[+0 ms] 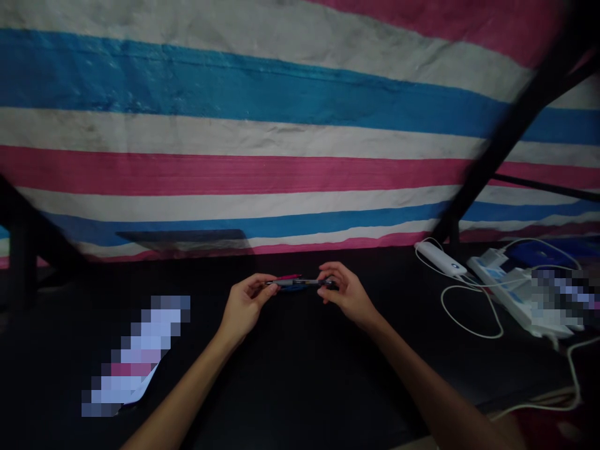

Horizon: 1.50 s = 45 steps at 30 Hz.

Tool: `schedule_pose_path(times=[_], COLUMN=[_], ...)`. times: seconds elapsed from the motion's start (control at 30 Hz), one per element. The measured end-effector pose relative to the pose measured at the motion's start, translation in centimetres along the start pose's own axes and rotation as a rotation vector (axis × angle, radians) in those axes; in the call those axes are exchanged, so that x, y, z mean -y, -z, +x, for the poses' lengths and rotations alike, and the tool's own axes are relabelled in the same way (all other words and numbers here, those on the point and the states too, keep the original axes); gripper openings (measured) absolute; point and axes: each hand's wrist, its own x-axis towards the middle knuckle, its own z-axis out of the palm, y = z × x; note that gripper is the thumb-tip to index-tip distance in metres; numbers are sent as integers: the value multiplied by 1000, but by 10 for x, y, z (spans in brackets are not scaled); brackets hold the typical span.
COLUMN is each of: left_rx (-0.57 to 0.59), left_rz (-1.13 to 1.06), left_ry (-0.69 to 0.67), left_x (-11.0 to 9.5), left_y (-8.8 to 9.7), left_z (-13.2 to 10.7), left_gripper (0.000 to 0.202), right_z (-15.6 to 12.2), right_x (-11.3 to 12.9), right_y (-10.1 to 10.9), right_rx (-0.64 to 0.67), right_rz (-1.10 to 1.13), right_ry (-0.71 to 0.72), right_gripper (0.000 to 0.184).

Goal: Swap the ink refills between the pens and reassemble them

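My left hand (246, 304) pinches the left end of a slim pen (290, 283), which has a grey section and a clear-looking barrel. At the pen's dark right end, the thumb and fingers of my right hand (344, 292) are closed. Whether that dark end is a separate cap I cannot tell. The pen lies level between both hands, just over the black tabletop (290, 375). A red pen (288, 276) shows just behind it, and a blue pen (293, 289) just in front, both partly hidden.
A blurred-out lit phone-like object (140, 356) lies at left. On the right are a white power bank (440, 259), a white power strip (509, 287) with plugs, and looping white cables (473, 335). Striped sheeting (234, 175) hangs behind, beside a dark slanted post (506, 144).
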Motion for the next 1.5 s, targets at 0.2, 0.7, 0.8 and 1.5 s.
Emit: schedule_pose_path(times=[0.2,0.7,0.8,1.5], left_rx=[14,18,10,65], left_rz=[5,-3,8,43], left_ry=[3,-2,-12,-15], left_x=[0,-3,-4,2], left_y=[-3,-3,-3,-4], left_z=[-1,-2,-2,-3], left_gripper=[22,21,21,20], right_z=[-1,-1,-2,-5], right_x=[-1,-1,-2,-2], right_y=[-1,1,0,-3], right_rx=[-17,18,45,37], right_rz=[-49,-150,-205,-407], right_ry=[-60,-84,-66,51], right_gripper=[20,26,21,16])
